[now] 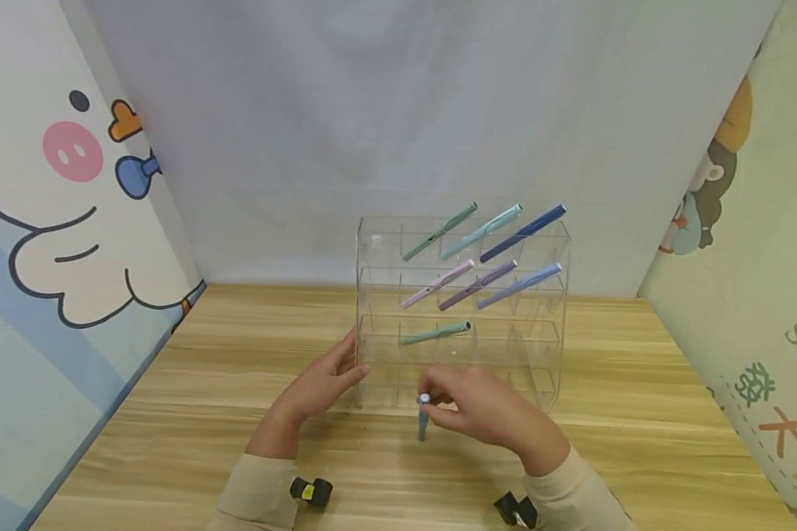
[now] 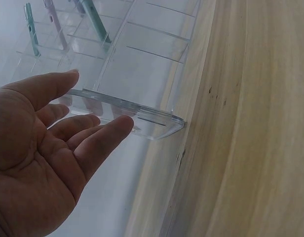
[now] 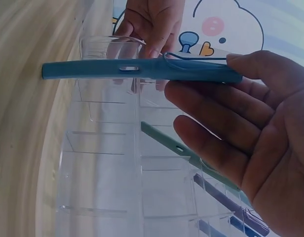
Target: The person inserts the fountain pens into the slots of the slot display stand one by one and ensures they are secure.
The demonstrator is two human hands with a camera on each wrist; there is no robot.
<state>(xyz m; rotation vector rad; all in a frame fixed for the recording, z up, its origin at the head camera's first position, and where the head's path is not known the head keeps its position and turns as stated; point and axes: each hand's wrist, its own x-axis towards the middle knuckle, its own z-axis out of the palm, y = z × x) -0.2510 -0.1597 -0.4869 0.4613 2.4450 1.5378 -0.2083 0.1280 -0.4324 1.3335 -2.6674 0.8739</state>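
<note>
My right hand [image 1: 481, 405] pinches the capped end of a blue clip pen [image 1: 422, 419] between thumb and fingers, just in front of the rack's lowest tier. In the right wrist view the whole pen [image 3: 107, 68] shows, clip toward the thumb and its other end beyond the hand. My left hand [image 1: 321, 383] rests against the left side of a clear acrylic pen rack [image 1: 461, 377], its fingers loosely extended along the side panel [image 2: 127, 102]. On the third tier lies a green pen [image 1: 436, 333], tilted slightly up to the right.
The second tier holds a pink pen [image 1: 438, 284], a purple pen [image 1: 479, 285] and a lavender pen [image 1: 520, 286]. Above them slant a dark green pen [image 1: 441, 231], a light blue pen [image 1: 481, 232] and a navy pen [image 1: 523, 234]. A wooden table [image 1: 239, 346] supports the rack.
</note>
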